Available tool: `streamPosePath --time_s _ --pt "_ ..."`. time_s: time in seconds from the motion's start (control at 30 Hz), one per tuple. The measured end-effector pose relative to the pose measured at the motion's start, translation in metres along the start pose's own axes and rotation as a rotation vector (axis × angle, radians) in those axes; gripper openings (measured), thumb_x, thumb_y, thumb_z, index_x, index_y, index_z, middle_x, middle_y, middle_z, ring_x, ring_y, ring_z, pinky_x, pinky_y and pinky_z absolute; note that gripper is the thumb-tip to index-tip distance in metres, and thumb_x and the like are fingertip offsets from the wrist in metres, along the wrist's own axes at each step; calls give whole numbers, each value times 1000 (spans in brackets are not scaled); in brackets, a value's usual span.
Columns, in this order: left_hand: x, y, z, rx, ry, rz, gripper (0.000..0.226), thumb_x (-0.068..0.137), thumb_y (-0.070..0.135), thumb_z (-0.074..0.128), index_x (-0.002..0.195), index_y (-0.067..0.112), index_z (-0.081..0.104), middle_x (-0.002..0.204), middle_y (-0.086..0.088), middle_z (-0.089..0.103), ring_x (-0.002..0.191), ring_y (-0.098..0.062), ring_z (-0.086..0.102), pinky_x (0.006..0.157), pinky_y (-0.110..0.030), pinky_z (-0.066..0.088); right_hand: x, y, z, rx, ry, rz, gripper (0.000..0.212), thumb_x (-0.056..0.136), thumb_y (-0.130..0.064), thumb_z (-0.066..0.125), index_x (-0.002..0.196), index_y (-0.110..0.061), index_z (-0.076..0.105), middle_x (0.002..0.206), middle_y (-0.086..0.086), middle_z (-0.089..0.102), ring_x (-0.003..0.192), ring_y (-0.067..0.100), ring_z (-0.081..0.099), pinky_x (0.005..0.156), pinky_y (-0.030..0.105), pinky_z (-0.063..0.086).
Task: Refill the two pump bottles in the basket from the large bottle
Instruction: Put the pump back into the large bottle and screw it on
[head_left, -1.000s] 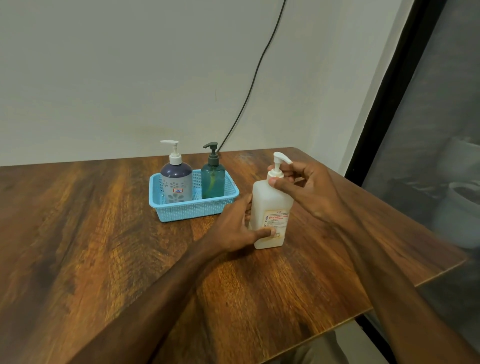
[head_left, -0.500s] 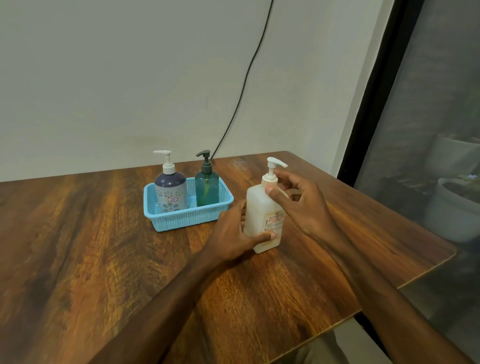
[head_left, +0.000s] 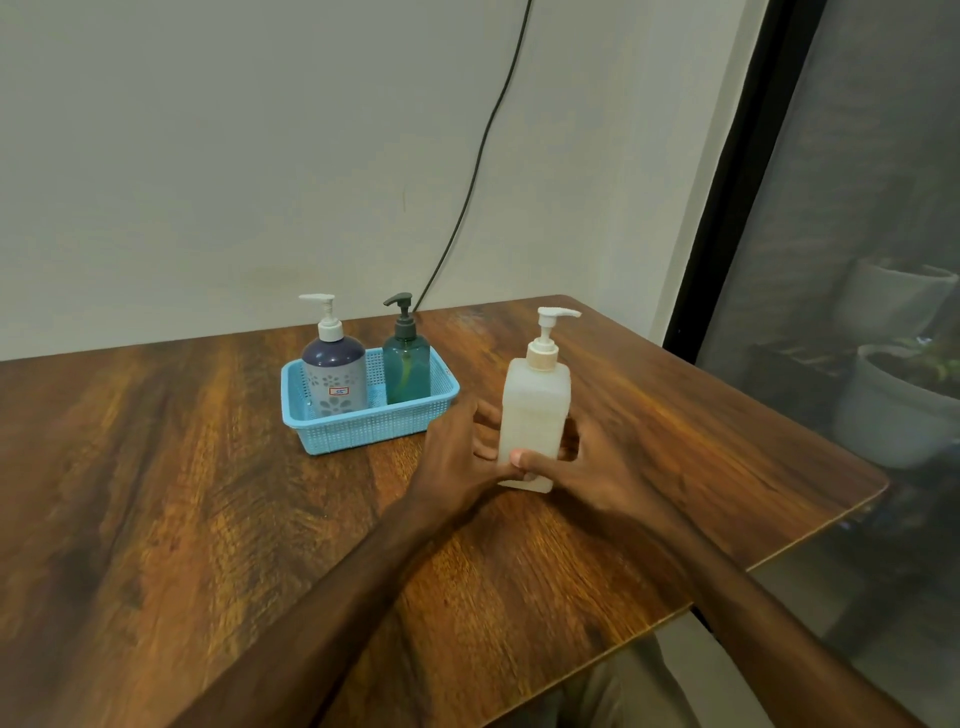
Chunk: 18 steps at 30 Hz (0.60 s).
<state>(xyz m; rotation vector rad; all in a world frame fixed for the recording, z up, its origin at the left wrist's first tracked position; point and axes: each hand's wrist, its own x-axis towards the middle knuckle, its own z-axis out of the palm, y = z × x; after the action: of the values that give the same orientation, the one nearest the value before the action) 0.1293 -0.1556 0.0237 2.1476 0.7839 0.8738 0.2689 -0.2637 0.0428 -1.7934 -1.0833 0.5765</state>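
- The large bottle (head_left: 532, 415) stands upright on the table (head_left: 208, 493), just right of the basket (head_left: 363, 434).
- The left hand (head_left: 457, 457) and right hand (head_left: 592, 467) grip its lower sides.
- The purple bottle (head_left: 335, 379) and green bottle (head_left: 406, 369) stand inside the basket.
- A cable (head_left: 467, 208) hangs behind the basket.

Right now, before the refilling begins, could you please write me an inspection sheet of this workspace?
Surface: wooden table, dark grain, no spill visible.
Job's things: large bottle upright on the table, pump in place; purple bottle and teal bottle upright side by side in the blue basket, pumps in place.
Clutter: nothing seen.
Grippers (hands): left hand and right hand hold the large bottle low, one on each side.
Cables: black cable runs down the wall behind the table.
Surroundings: glass pane on the right, plant pots behind it.
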Motion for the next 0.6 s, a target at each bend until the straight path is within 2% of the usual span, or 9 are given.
streamPosePath --time_s 0.1,0.2,0.33,0.4,0.5,0.6 --pt "2 2 -2 34 -40 -27 60 70 32 93 116 21 56 121 2 70 88 -5 72 66 -21 62 7 5 -5 6 -26 19 93 66 -43 86 141 -27 35 139 -1 53 120 16 55 103 43 48" --pt "4 3 -5 82 -61 -43 55 76 25 90 120 20 57 127 2 67 82 3 65 60 -7 53 12 7 -10 -27 -66 33 92 68 -33 87 143 -24 35 138 -1 53 120 16 55 103 41 48" --pt "5 3 -6 123 -79 -50 53 80 22 87 123 20 56 131 0 66 78 6 59 59 -2 49 16 11 -12 -67 -79 14 95 68 -33 87 145 -24 32 137 -3 53 120 15 55 101 37 49" --pt "4 4 -6 134 -83 -57 53 81 22 86 124 20 56 130 1 66 79 6 60 58 -3 49 17 13 -12 -52 -80 17 95 67 -33 88 144 -27 32 136 -2 53 120 15 55 101 39 50" --pt "1 8 -8 174 -101 -77 50 83 23 85 124 21 58 125 4 67 82 3 61 63 -11 53 12 9 -12 -70 -82 20 95 68 -32 87 145 -26 32 142 -4 49 123 12 50 101 33 46" --pt "-7 11 -18 266 -65 -101 43 84 25 83 120 25 60 113 6 67 85 -4 62 72 -17 55 -8 -2 -11 -81 89 -1 102 65 -38 88 147 -28 30 151 -6 40 131 15 44 106 42 43"
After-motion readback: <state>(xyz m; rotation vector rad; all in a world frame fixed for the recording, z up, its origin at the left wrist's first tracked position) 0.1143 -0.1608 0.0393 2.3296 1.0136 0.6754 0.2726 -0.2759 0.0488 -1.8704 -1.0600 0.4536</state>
